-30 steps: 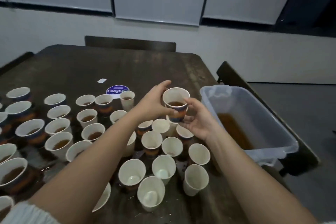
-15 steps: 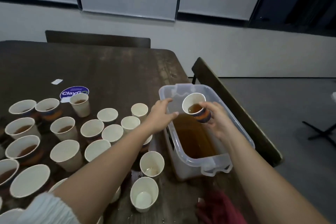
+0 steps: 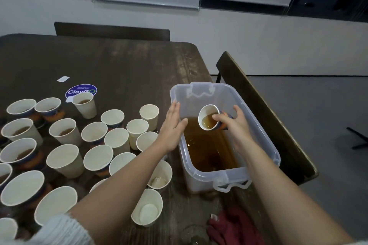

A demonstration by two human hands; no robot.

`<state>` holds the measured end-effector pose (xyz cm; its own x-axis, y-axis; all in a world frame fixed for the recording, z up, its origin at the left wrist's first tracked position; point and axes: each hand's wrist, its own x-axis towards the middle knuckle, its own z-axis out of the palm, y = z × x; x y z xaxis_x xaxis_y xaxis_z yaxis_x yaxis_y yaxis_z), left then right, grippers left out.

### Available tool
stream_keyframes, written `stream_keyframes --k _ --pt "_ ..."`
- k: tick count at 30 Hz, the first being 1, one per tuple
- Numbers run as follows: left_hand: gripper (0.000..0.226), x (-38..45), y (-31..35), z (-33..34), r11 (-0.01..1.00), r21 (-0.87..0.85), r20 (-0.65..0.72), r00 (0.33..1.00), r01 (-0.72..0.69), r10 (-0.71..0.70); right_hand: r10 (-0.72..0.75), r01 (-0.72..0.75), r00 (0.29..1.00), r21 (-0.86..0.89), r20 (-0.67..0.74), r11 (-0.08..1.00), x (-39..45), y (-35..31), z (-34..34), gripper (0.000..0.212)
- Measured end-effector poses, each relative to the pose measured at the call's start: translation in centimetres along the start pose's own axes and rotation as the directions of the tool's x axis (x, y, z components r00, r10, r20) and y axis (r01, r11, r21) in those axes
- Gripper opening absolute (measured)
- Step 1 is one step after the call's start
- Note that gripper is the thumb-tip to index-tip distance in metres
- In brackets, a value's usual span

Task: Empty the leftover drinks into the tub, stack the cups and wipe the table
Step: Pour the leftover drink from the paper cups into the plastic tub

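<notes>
My right hand grips a paper cup with brown drink in it, tilted on its side over the clear plastic tub. The tub stands at the table's right edge and holds brown liquid. My left hand lies flat with straight fingers against the tub's left rim. Several white paper cups stand on the dark wooden table to the left; some hold brown drink, such as one at the far left, and others look empty.
A dark red cloth lies at the table's near edge below the tub. A round blue ClayGo sticker and a white scrap lie on the table. Chairs stand at the far side and right side.
My right hand has carried the cup from above the cups over the tub and tipped it further. My left hand let go of the cup and now presses the tub's rim.
</notes>
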<state>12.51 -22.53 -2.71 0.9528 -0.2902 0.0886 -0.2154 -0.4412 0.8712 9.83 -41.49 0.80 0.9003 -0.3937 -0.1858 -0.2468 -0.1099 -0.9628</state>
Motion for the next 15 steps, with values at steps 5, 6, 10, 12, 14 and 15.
stream_keyframes --k 5,6,10,12,14,15 --pt "0.059 -0.12 0.13 0.14 0.998 -0.062 -0.011 1.0 0.012 -0.013 -0.061 0.061 0.998 -0.125 0.001 0.99 0.24 0.5 0.18 0.097" --pt "0.059 -0.14 0.13 0.17 0.998 -0.07 -0.014 1.0 0.011 -0.012 -0.068 0.067 0.998 -0.147 0.002 0.987 0.26 0.57 0.22 0.097" --pt "0.058 -0.09 0.06 0.27 0.995 -0.103 -0.018 1.0 0.012 -0.014 -0.082 0.08 0.997 -0.165 -0.002 0.983 0.39 0.72 0.28 0.096" --pt "0.058 -0.09 -0.07 0.34 0.994 -0.107 -0.021 1.0 0.012 -0.014 -0.091 0.089 0.996 -0.16 -0.005 0.983 0.43 0.76 0.29 0.096" --pt "0.058 -0.08 -0.16 0.35 0.994 -0.112 -0.024 1.0 0.012 -0.014 -0.094 0.092 0.996 -0.157 -0.009 0.983 0.46 0.76 0.32 0.096" --pt "0.058 -0.07 -0.18 0.33 0.994 -0.113 -0.026 1.0 0.01 -0.013 -0.096 0.093 0.995 -0.158 -0.012 0.983 0.46 0.75 0.32 0.096"
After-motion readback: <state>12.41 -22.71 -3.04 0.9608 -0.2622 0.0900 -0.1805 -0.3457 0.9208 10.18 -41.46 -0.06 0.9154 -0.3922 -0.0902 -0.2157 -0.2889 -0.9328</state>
